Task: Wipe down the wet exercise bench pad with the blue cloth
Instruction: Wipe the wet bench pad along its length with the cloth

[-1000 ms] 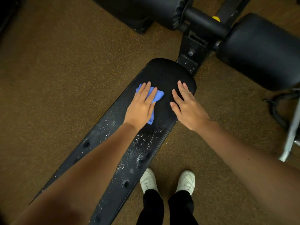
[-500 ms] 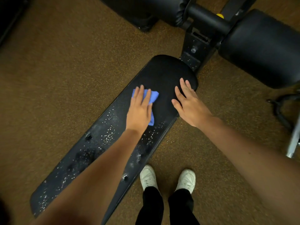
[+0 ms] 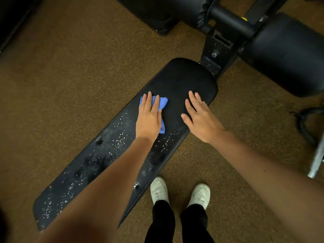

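Here, left hand (image 3: 149, 120) presses blue cloth (image 3: 162, 103) flat-fingered onto bench pad (image 3: 184, 76); right hand (image 3: 201, 118) rests open.

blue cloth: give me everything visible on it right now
The blue cloth is a small, soft-looking rag, crumpled rather than folded flat. It lies on the black bench pad, near its left edge, between the dry far end and the droplet-covered near stretch. The left hand presses it flat with straight fingers and hides most of it; blue shows past the fingertips and at the hand's right side. The right hand is apart from it.
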Tool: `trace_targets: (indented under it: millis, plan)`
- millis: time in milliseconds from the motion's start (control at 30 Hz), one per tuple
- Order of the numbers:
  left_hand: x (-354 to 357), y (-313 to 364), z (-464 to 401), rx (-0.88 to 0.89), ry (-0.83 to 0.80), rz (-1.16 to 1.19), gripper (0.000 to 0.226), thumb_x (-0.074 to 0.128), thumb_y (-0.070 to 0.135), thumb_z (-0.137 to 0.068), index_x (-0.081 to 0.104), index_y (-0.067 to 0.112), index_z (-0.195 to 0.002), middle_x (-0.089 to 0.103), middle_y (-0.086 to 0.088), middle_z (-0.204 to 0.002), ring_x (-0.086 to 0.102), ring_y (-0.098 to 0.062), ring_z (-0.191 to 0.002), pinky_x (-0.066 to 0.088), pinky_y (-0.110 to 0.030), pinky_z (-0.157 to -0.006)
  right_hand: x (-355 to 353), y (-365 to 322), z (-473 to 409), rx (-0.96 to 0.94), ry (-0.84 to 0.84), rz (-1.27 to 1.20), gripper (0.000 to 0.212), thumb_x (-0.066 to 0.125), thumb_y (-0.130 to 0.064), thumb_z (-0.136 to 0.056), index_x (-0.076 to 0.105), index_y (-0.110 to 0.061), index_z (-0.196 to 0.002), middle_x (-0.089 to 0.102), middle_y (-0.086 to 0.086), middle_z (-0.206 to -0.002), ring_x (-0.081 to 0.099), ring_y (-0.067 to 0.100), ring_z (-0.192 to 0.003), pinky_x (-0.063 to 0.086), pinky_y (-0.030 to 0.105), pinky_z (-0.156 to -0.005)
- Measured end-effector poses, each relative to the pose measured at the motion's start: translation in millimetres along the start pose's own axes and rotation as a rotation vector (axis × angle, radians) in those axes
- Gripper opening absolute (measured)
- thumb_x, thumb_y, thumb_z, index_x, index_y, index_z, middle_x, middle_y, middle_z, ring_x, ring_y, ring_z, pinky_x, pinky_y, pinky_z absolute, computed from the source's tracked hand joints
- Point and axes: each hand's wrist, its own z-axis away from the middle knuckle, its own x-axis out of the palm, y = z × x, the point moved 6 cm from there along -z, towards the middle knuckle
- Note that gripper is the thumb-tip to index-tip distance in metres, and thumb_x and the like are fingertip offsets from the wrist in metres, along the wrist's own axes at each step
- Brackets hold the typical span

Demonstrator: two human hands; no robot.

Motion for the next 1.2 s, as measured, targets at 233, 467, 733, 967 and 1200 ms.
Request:
trace_targets:
  millis: [233,467,733,967,1200]
  plan:
    - [-8.7,-22.5,36.0,0.136,-0.015,-0.048,0.048,0.029,0.023,-0.095,0.038,0.003,-0.138,0.029,-0.021,-0.148,0.022,-0.035,-0.139,0.024,-0.041,-0.113,3.6,-2.5,-1.2,-0.018,-0.006,0.031,0.058,0.022,-0.040,-0.100,0.011,-0.010,-0.148,-0.013,0.004,-0.156,-0.014,0.016,-0.142,-0.002,0.032,-0.115]
    - [-20.3,-41.4,-2.6,-0.250,0.092,0.111,0.044,0.034,0.017,-0.100,0.029,0.007,-0.143,0.014,-0.015,-0.154,0.006,-0.028,-0.144,0.011,-0.033,-0.117,6.5,-4.1,-1.0,-0.006,-0.021,0.029,0.059,0.020,-0.042,-0.099,0.011,-0.010,-0.148,-0.014,0.005,-0.156,-0.015,0.016,-0.142,0.000,0.034,-0.117]
    - [-17.6,-56.4,30.3,-0.165,0.082,0.053,0.044,0.037,0.017,-0.100,0.033,0.007,-0.142,0.017,-0.017,-0.153,0.010,-0.029,-0.143,0.022,-0.041,-0.116,6.5,-3.8,-0.1,-0.006,-0.007,0.043,0.059,0.021,-0.041,-0.099,0.012,-0.009,-0.148,-0.013,0.005,-0.156,-0.015,0.016,-0.142,0.000,0.034,-0.117]
    - [-20.2,-53.9,8.2,-0.266,0.099,0.106,0.045,0.035,0.017,-0.100,0.029,0.006,-0.143,0.016,-0.017,-0.153,0.008,-0.030,-0.143,0.021,-0.042,-0.115,9.1,-4.6,-0.2,-0.002,0.005,0.047,0.060,0.022,-0.041,-0.099,0.012,-0.008,-0.147,-0.012,0.006,-0.156,-0.015,0.018,-0.142,-0.001,0.035,-0.117]
    - [-19.3,-53.8,18.6,-0.274,0.088,0.091,0.044,0.035,0.014,-0.100,0.030,0.003,-0.142,0.017,-0.019,-0.153,0.008,-0.032,-0.143,0.016,-0.041,-0.117,10.0,-6.3,-0.8,0.000,0.003,0.064,0.061,0.023,-0.041,-0.098,0.010,-0.008,-0.147,-0.013,0.007,-0.156,-0.016,0.018,-0.142,-0.003,0.035,-0.116]
